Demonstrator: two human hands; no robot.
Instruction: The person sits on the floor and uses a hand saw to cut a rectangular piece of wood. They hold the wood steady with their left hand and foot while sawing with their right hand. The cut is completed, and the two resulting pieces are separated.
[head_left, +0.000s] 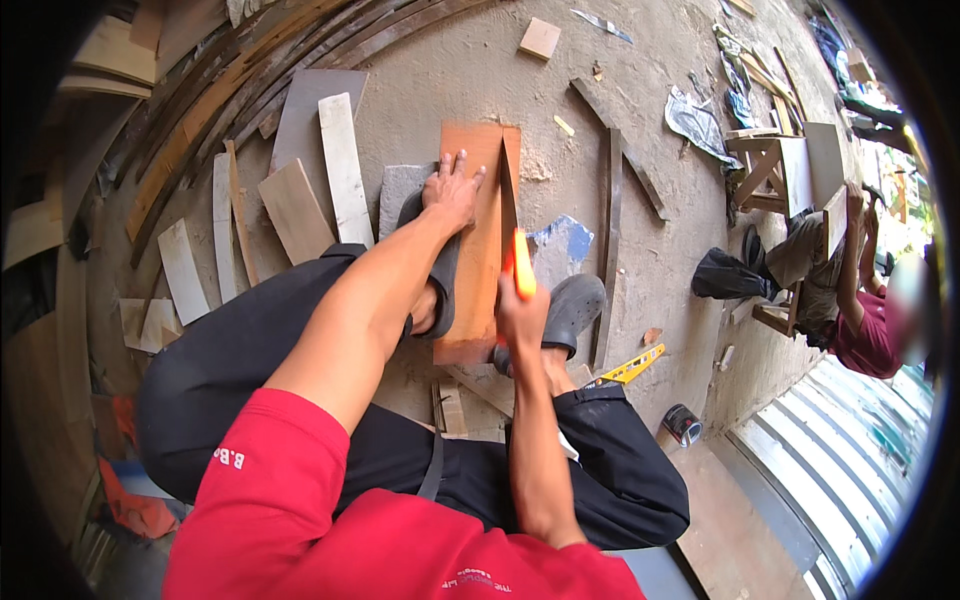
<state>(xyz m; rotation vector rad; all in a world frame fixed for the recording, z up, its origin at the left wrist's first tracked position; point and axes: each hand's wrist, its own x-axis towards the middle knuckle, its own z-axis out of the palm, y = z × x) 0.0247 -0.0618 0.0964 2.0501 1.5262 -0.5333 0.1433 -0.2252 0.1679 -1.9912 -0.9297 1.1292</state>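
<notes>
A reddish-brown wooden board (483, 235) lies lengthwise in front of me, under my left foot in a dark clog (446, 285). My left hand (455, 190) is pressed on the board's far left part, fingers spread. In my right hand (522, 315) is the orange and yellow handle of a handsaw (510, 190). Its dark blade reaches away from me along the board's right part, its far end near the board's far edge. A slit in the wood cannot be made out beside the blade. My right foot, in a grey clog (575, 308), stands just right of the board.
Grey blocks (400, 190) lie by the board. Wood offcuts (345, 165) and long strips line the left. Dark bars (612, 230), a yellow level (632, 366) and a can (682, 426) are on the right. A co-worker (865, 320) sits at the far right near a wooden stool (765, 175).
</notes>
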